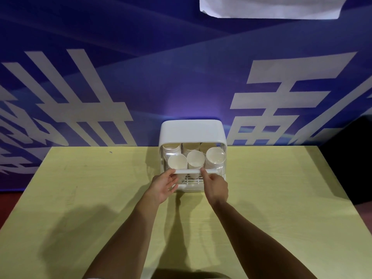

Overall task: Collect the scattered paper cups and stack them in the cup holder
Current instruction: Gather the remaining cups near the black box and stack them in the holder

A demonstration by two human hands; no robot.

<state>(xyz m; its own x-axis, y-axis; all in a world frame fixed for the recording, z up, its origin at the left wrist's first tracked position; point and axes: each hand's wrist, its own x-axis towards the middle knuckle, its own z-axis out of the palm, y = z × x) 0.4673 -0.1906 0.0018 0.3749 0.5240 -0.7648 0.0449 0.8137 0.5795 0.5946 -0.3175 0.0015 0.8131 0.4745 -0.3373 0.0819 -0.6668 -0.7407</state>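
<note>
A white cup holder (pixel 191 130) with a clear front cover stands at the far edge of the yellow table (pixel 80 198). Several stacks of white paper cups (pixel 195 160) lie inside it, mouths facing me. A white handle bar (pixel 196 171) runs across the lower front of the cover. My left hand (pixel 164 187) holds the bar's left end with thumb and fingers curled around it. My right hand (pixel 215 187) touches the bar near its middle with the extended index finger; its other fingers are curled.
A blue banner with large white characters (pixel 281 93) forms the wall right behind the table. A white sheet (pixel 269 7) hangs at the top right. Dark floor shows past the table's right edge (pixel 346 168).
</note>
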